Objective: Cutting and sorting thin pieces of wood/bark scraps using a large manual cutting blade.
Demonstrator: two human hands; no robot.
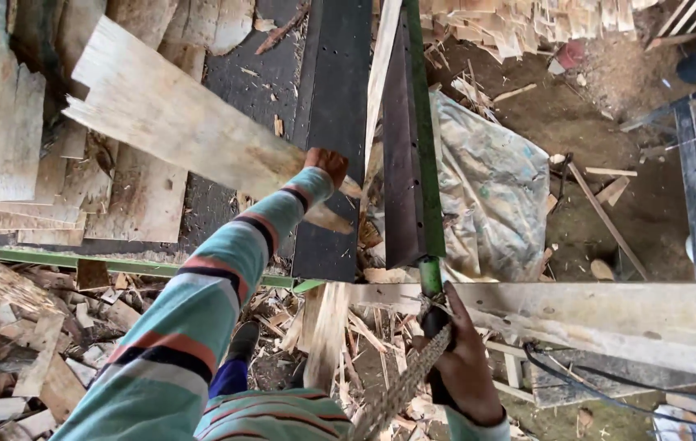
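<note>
On the far left, the left hand (327,161) grips a thin pale wood sheet (176,118) lying on the black table (336,90). Near right, the right hand (466,363) wraps tightly around a green metal lever (426,131).

- Even, soft daylight; no hard shadows or glare.
- Pale plank (176,122) left of the green lever (424,131) is brightest, slightly washed out.
- Dirt floor (609,122) right of the lever is dimmer.
- Wide-angle bending at the edges; the striped sleeve (193,318) below the plank looks soft.
</note>
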